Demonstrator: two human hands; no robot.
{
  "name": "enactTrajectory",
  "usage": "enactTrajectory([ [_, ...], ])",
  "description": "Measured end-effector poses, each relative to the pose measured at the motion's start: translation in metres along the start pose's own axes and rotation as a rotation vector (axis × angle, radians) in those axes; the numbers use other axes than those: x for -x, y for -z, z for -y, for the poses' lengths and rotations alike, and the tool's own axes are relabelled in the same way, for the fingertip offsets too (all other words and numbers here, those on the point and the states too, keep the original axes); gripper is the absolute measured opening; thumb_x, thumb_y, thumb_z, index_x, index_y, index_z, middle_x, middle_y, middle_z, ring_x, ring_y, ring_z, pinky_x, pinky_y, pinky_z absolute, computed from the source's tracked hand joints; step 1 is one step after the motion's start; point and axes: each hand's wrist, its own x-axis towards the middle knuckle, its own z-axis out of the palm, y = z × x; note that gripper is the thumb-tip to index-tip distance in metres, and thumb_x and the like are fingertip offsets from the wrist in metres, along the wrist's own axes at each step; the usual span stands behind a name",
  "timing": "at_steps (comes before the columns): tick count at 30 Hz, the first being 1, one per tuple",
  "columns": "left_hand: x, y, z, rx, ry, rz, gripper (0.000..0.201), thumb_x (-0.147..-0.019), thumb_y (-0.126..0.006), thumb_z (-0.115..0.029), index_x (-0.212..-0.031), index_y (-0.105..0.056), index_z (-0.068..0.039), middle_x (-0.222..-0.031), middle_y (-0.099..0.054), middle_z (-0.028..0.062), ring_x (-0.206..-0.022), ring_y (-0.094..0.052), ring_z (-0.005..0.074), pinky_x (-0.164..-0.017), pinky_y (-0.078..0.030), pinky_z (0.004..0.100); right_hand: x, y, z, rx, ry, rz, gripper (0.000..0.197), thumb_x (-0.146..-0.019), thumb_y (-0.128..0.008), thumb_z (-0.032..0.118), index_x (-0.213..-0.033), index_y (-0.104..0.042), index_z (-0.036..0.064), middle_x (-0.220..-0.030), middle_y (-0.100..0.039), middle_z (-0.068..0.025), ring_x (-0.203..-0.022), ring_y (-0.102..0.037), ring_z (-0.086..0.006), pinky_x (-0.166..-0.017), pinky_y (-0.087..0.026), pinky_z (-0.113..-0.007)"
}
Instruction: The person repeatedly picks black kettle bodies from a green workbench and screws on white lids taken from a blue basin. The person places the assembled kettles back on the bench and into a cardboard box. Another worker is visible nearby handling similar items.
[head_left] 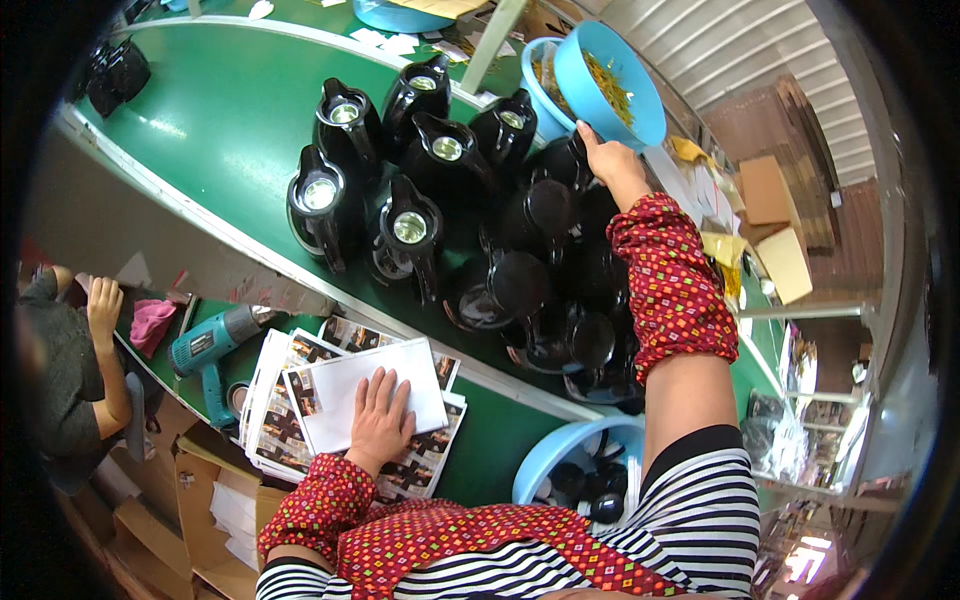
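My left hand lies flat, fingers spread, on a blank white sheet. Beneath that sheet is a pile of picture-printed sheets. Stretched out to the far right, my right hand is at a black vacuum jug at the back of a group. One finger shows along its top; the others are hidden, seemingly closed round the jug. Several glossy black jugs stand nearby; those on the left, such as one jug, show silvery open mouths. Others, like a nearer jug, have round black tops.
Light-blue basins, one with yellowish strips, stand beyond my right hand. Another blue basin near me holds black round parts. A teal heat gun lies left of the sheets. A co-worker sits at far left. Cardboard is stacked right.
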Motion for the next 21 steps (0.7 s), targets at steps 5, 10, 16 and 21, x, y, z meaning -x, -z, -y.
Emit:
enactTrajectory([
  [5, -0.001, 0.001, -0.003, -0.043, -0.014, 0.013, 0.059, -0.092, -0.063, -0.031, -0.145, -0.054, -0.007, -0.156, -0.042, 0.0206, -0.154, -0.027, 0.0382, -0.128, -0.014, 0.0553, 0.101, 0.021, -0.074, -0.438, 0.263, -0.092, 0.080, -0.101, -0.040, 0.073, -0.113, -0.071, 0.0010, -0.103, -0.074, -0.0245, -0.105, -0.070, -0.0419, -0.090, -0.053, -0.051],
  [10, -0.002, 0.008, -0.007, -0.079, -0.018, 0.087, 0.065, -0.093, -0.063, -0.038, -0.149, -0.050, -0.006, -0.160, -0.037, 0.0201, -0.156, -0.022, 0.0377, -0.129, -0.012, 0.0526, 0.278, 0.051, -0.173, -0.587, 0.315, -0.008, 0.049, -0.105, -0.056, 0.050, -0.103, -0.068, 0.0021, -0.076, -0.065, -0.0192, -0.070, -0.066, -0.0362, -0.068, -0.051, -0.043],
  [16, -0.014, 0.031, -0.023, -0.023, -0.003, 0.142, 0.065, -0.090, -0.073, -0.032, -0.144, -0.053, -0.001, -0.155, -0.039, 0.0275, -0.149, -0.030, 0.0446, -0.123, -0.024, 0.0553, 0.471, -0.019, -0.285, -0.368, -0.002, 0.510, 0.045, -0.105, -0.055, 0.044, -0.104, -0.070, 0.0015, -0.090, -0.070, -0.0214, -0.089, -0.068, -0.0415, -0.084, -0.054, -0.049],
  [21, -0.032, 0.048, -0.179, 0.369, -0.402, 0.226, 0.052, -0.085, -0.079, -0.013, -0.133, -0.060, -0.005, -0.143, -0.053, 0.0235, -0.135, -0.050, 0.0428, -0.112, -0.044, 0.0502, 0.561, -0.072, -0.273, -0.109, -0.145, 0.575, 0.072, -0.092, -0.071, 0.026, -0.157, -0.041, 0.0182, -0.139, -0.053, -0.0233, -0.125, -0.054, -0.0463, -0.098, -0.050, -0.057],
])
